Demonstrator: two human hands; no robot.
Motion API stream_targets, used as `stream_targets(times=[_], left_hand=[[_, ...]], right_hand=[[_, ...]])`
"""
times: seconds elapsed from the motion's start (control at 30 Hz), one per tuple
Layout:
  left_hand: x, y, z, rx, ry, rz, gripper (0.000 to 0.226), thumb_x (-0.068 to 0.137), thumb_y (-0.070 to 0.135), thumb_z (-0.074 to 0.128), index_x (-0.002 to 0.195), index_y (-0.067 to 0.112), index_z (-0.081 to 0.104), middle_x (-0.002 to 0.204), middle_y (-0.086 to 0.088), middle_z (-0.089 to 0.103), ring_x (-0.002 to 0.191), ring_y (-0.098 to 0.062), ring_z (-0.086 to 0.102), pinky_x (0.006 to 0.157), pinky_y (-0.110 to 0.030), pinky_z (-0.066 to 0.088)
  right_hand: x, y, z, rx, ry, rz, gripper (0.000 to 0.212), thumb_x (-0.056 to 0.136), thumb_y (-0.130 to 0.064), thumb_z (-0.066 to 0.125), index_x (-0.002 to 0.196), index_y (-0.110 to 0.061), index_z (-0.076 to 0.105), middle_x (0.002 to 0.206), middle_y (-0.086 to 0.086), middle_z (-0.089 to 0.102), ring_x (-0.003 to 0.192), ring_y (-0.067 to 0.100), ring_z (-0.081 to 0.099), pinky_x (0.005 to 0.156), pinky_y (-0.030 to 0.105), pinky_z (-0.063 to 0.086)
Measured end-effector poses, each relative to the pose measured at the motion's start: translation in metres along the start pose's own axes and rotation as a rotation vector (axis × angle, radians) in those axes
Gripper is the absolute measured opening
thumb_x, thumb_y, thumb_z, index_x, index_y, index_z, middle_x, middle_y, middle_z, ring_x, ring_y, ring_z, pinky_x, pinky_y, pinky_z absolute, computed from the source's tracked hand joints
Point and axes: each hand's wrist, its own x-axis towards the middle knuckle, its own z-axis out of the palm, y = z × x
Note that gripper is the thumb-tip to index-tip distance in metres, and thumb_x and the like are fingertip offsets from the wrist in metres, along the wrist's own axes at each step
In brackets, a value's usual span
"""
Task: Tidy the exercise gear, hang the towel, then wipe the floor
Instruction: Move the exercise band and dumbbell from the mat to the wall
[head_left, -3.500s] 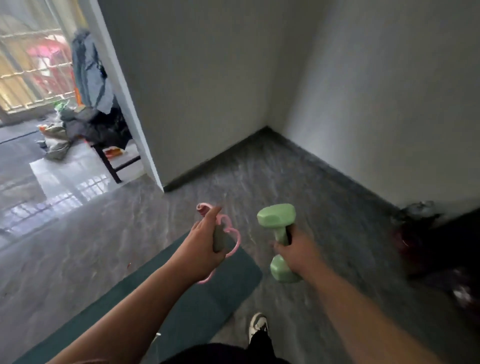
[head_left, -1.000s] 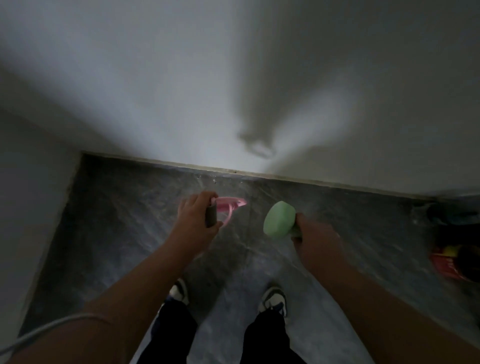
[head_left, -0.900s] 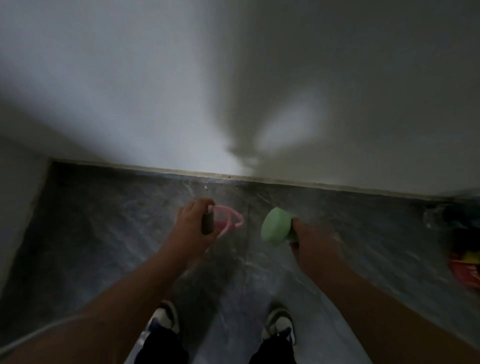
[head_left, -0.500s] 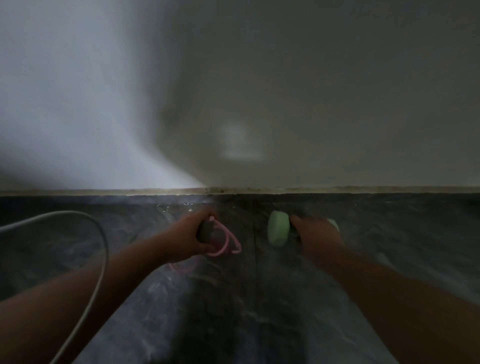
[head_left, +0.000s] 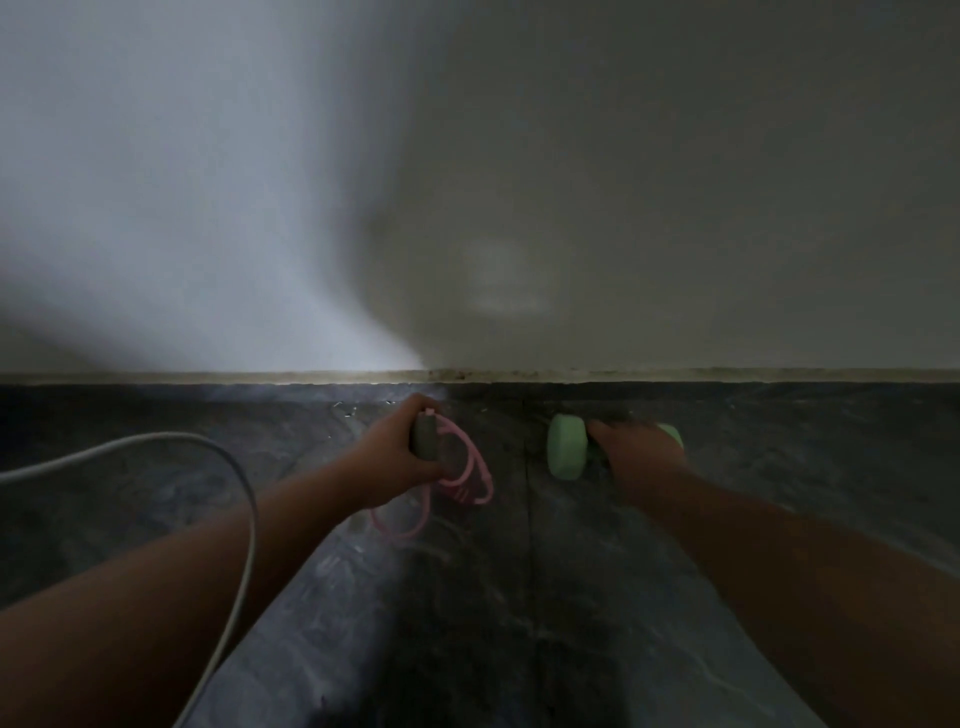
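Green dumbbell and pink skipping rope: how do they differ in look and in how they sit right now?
The green dumbbell is a solid, thick bar with broad ends; the pink skipping rope is thin cord in loose loops. The dumbbell lies sideways along the wall under the right hand; the rope's loops trail from the grey handle in the left hand. Both are low by the wall, each gripped.

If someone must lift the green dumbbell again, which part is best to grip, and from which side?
Grip the green dumbbell by its narrow middle bar, coming from above: it seems to lie sideways near the wall, and the right hand already wraps that bar this way.
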Motion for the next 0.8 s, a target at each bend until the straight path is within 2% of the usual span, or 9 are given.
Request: stream_targets(times=[0.2, 0.5, 0.6, 0.67, 0.73, 0.8], left_hand=[[-0.002, 0.005, 0.002, -0.053, 0.035, 0.006, 0.061, 0.071, 0.006, 0.085, 0.113, 0.031, 0.049, 0.108, -0.006, 0.063, 0.092, -0.023, 0.070, 0.069, -0.042, 0.063], [-0.002, 0.017, 0.002, -0.054, 0.035, 0.020, 0.062, 0.073, 0.008, 0.083, 0.117, 0.031, 0.046, 0.106, 0.001, 0.061, 0.088, -0.017, 0.068, 0.067, -0.032, 0.062], [-0.003, 0.019, 0.004, -0.047, 0.044, 0.013, 0.062, 0.073, 0.010, 0.084, 0.116, 0.031, 0.045, 0.106, 0.000, 0.061, 0.088, -0.018, 0.068, 0.069, -0.037, 0.063], [-0.002, 0.017, 0.004, -0.052, 0.040, 0.000, 0.062, 0.072, 0.011, 0.084, 0.116, 0.030, 0.046, 0.106, -0.002, 0.062, 0.087, -0.020, 0.069, 0.069, -0.039, 0.063], [-0.001, 0.016, 0.003, -0.056, 0.032, -0.005, 0.061, 0.072, 0.011, 0.085, 0.116, 0.029, 0.046, 0.106, -0.003, 0.062, 0.087, -0.021, 0.069, 0.068, -0.039, 0.063], [0.000, 0.017, 0.001, -0.064, 0.029, -0.005, 0.061, 0.073, 0.010, 0.083, 0.119, 0.026, 0.046, 0.106, -0.004, 0.061, 0.084, -0.020, 0.068, 0.062, -0.032, 0.062]], right_hand=[[0.004, 0.004, 0.003, 0.020, 0.027, 0.027, 0.059, 0.087, -0.025, 0.058, 0.141, -0.030, 0.038, 0.120, 0.005, 0.063, 0.110, 0.029, 0.060, 0.087, 0.036, 0.048], [0.013, -0.002, 0.003, -0.079, -0.014, 0.003, 0.058, 0.092, -0.026, 0.054, 0.146, -0.029, 0.034, 0.120, 0.007, 0.063, 0.111, 0.030, 0.060, 0.089, 0.035, 0.045], [0.011, -0.005, 0.001, -0.099, -0.028, 0.004, 0.057, 0.091, -0.026, 0.055, 0.144, -0.028, 0.036, 0.120, 0.007, 0.063, 0.111, 0.029, 0.060, 0.089, 0.035, 0.046], [0.008, -0.010, -0.003, -0.084, -0.037, 0.019, 0.052, 0.092, -0.025, 0.054, 0.142, -0.025, 0.040, 0.126, 0.007, 0.058, 0.118, 0.028, 0.054, 0.093, 0.036, 0.045], [0.006, -0.018, -0.013, 0.003, 0.010, 0.042, 0.050, 0.088, -0.025, 0.056, 0.136, -0.022, 0.045, 0.131, 0.006, 0.052, 0.123, 0.028, 0.047, 0.093, 0.039, 0.045], [0.005, -0.028, -0.028, 0.100, 0.189, 0.022, 0.045, 0.079, -0.026, 0.057, 0.123, -0.018, 0.054, 0.121, 0.006, 0.054, 0.116, 0.029, 0.048, 0.089, 0.041, 0.048]])
